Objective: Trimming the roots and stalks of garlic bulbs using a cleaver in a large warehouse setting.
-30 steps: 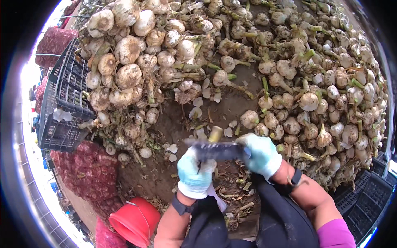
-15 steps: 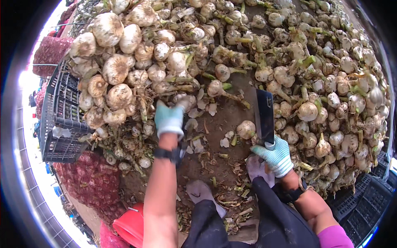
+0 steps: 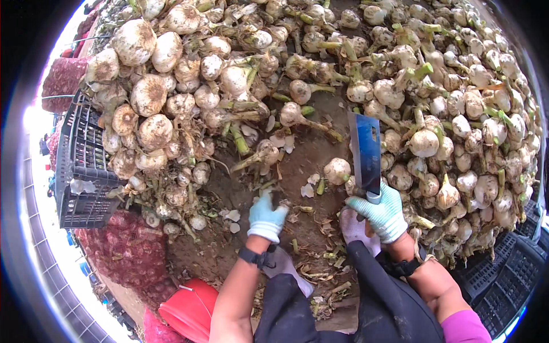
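My left hand point(image 3: 267, 219), in a pale green and white glove, is low over the dirt between the heaps, its fingers apart and nothing visible in them. Just beyond it a garlic bulb with its stalk point(image 3: 266, 153) lies at the edge of the left heap of garlic point(image 3: 154, 131). My right hand point(image 3: 382, 212), gloved alike, grips a wide-bladed knife point(image 3: 366, 151) by its handle, with the blade pointing away from me and its flat face catching blue light. Left of the blade a single round garlic bulb point(image 3: 337, 171) rests on the ground.
A larger garlic heap point(image 3: 452, 131) rises on the right. At the left stand a black crate point(image 3: 86, 194), a red mesh sack point(image 3: 123, 248) and a red bucket point(image 3: 189, 311). Black crates point(image 3: 503, 274) sit at lower right. Trimmed stalks and skins litter the ground by my feet.
My left hand has drawn back toward me and to the right from the left heap. A stalked garlic bulb now shows where it reached. The knife stays in my right hand, its blade slightly turned.
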A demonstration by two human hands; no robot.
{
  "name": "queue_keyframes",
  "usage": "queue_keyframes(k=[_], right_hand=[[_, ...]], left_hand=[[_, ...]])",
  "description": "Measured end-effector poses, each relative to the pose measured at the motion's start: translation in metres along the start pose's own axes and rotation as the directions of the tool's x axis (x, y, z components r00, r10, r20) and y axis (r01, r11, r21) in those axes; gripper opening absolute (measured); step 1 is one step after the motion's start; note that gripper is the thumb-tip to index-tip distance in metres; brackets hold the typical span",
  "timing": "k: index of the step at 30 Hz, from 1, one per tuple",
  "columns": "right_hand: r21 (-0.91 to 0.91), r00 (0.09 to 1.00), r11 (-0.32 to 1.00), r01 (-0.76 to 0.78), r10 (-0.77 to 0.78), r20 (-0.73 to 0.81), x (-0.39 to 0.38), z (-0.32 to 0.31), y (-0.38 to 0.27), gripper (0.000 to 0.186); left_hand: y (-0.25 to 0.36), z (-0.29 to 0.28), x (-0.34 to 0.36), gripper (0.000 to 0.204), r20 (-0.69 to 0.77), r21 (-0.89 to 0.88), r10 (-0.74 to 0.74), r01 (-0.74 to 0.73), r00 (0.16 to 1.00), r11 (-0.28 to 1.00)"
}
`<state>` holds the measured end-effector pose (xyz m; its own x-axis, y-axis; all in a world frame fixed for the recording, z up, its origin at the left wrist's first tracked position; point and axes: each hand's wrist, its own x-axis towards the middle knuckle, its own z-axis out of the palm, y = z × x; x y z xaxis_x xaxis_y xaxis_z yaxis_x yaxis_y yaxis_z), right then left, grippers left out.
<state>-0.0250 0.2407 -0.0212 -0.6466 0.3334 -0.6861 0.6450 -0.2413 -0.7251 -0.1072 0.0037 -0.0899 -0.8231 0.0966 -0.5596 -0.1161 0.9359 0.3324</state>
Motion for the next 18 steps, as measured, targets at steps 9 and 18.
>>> queue_keyframes(k=[9, 18], right_hand=[[-0.138, 0.996, 0.987, 0.084, -0.078, 0.053, -0.011, 0.008, 0.000, 0.032], [-0.594, 0.895, 0.681, 0.428, -0.413, 0.171, -0.019, 0.008, -0.002, 0.030]], left_hand=[[0.048, -0.038, 0.074, 0.042, -0.138, 0.882, 0.709, -0.240, 0.692, 0.406], [0.055, -0.040, 0.024, 0.063, 0.060, -0.496, 0.445, -0.360, 0.893, 0.790]])
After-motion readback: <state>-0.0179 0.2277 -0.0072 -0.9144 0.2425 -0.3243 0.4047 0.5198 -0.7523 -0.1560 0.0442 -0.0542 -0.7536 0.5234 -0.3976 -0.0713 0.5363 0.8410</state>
